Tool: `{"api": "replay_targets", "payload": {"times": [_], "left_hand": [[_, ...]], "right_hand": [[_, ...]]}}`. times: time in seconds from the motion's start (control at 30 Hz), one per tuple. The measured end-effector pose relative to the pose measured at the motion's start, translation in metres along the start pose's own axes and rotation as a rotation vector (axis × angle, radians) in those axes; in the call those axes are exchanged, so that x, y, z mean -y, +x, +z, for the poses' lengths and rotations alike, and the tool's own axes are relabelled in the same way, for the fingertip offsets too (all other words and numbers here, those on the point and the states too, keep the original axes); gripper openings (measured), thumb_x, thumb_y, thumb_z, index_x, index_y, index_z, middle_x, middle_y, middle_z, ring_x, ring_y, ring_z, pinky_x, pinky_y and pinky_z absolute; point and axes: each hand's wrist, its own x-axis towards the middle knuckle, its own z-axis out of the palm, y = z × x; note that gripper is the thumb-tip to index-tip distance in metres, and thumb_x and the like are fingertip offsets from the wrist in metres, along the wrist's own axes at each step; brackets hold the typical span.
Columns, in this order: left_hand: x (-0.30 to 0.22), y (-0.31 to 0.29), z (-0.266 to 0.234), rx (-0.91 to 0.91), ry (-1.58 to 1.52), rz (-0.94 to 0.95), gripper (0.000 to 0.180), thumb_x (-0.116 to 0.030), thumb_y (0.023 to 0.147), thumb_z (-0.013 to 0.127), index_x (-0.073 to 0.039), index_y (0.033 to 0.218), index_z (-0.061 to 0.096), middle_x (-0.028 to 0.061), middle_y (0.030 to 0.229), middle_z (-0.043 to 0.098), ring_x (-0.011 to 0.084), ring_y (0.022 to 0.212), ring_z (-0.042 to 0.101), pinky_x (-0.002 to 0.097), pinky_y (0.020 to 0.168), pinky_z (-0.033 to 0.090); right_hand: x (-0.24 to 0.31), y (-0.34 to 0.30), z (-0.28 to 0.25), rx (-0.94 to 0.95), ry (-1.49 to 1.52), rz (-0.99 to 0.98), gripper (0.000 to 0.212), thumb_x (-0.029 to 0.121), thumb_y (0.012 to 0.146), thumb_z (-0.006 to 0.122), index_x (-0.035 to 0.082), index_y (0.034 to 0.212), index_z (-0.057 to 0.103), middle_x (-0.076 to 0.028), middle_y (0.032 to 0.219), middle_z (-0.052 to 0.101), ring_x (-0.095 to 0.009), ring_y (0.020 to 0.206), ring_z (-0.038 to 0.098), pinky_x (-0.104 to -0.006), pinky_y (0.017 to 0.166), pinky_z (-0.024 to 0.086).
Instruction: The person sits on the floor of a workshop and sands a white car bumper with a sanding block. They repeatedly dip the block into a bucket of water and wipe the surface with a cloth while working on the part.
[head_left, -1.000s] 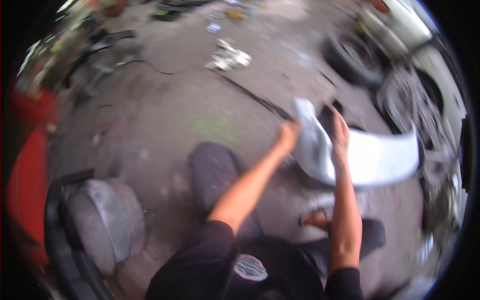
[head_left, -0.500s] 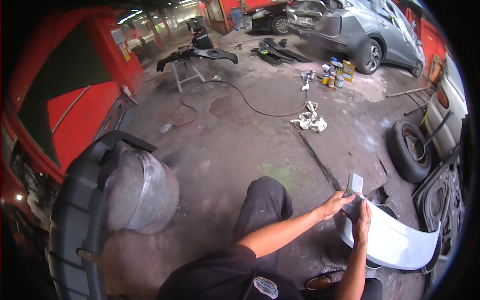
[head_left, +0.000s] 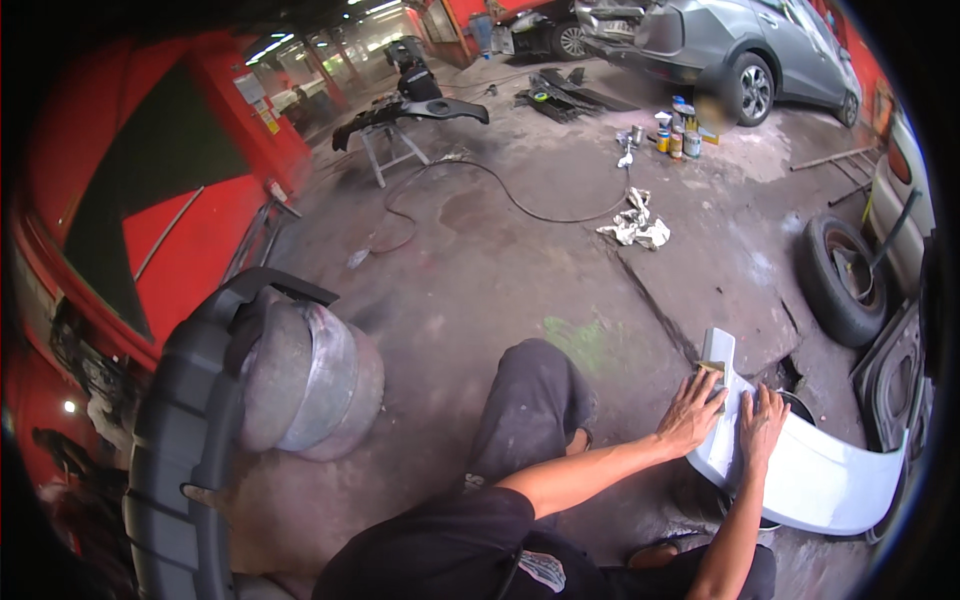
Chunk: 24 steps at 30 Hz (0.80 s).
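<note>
A pale grey-white curved car body panel [head_left: 825,475], bumper-like, lies at my lower right on a dark round support that is mostly hidden. My left hand [head_left: 692,408] presses a small folded piece of sandpaper [head_left: 711,371], tan and grey, onto the panel's narrow upper end. Only the sandpaper's edge shows past the fingers. Just to the right, my right hand [head_left: 763,418] rests on the panel with its fingers spread, and nothing is seen in it.
A loose tyre [head_left: 843,280] and dark car parts lie to the right. A black bumper [head_left: 180,440] leans by a drum-like metal piece [head_left: 325,385] at left. A hose [head_left: 515,205], crumpled paper [head_left: 637,222] and paint cans [head_left: 677,143] lie ahead. A person [head_left: 416,80] is farther back.
Both hands held the grey sheet together above the panel; now they are apart. The left presses the folded sheet onto the panel, while the right has let go and lies on it.
</note>
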Motion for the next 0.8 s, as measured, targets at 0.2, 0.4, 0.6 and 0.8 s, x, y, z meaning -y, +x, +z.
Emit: {"api": "replay_targets", "payload": {"times": [0.2, 0.4, 0.6, 0.8], "left_hand": [[0.014, 0.039, -0.027, 0.284, 0.03, 0.03, 0.065, -0.025, 0.096, 0.064, -0.004, 0.154, 0.043, 0.0182, 0.165, 0.027, 0.0415, 0.154, 0.022, 0.0669, 0.118, 0.027], [0.033, 0.077, -0.016, 0.236, 0.137, -0.149, 0.071, -0.031, 0.1, 0.06, 0.0, 0.158, 0.032, 0.0155, 0.17, 0.019, 0.0392, 0.156, 0.02, 0.065, 0.12, 0.026], [-0.007, 0.009, -0.007, 0.337, 0.069, 0.131, 0.07, -0.029, 0.099, 0.059, 0.001, 0.158, 0.034, 0.0137, 0.171, 0.019, 0.0363, 0.159, 0.012, 0.0681, 0.123, 0.013], [0.036, 0.08, -0.018, 0.34, 0.098, -0.014, 0.063, -0.03, 0.101, 0.054, 0.0, 0.155, 0.039, 0.0138, 0.169, 0.026, 0.0346, 0.159, 0.016, 0.0675, 0.123, 0.016]], "right_hand": [[-0.006, -0.001, -0.003, -0.009, -0.01, -0.01, 0.048, 0.037, 0.101, 0.059, 0.0, 0.132, 0.063, -0.019, 0.13, 0.063, -0.035, 0.131, 0.053, -0.0561, 0.122, 0.027], [0.001, 0.003, 0.004, 0.004, -0.011, 0.001, 0.046, 0.036, 0.101, 0.059, 0.002, 0.131, 0.064, -0.019, 0.13, 0.064, -0.034, 0.131, 0.053, -0.0543, 0.122, 0.027], [-0.008, 0.002, -0.005, -0.021, 0.007, 0.018, 0.045, 0.035, 0.101, 0.059, 0.001, 0.129, 0.065, -0.017, 0.13, 0.064, -0.035, 0.13, 0.054, -0.0542, 0.122, 0.027], [-0.001, 0.0, 0.002, -0.03, -0.008, -0.016, 0.042, 0.033, 0.102, 0.058, 0.001, 0.128, 0.065, -0.017, 0.129, 0.064, -0.035, 0.13, 0.053, -0.0541, 0.122, 0.027]]}}
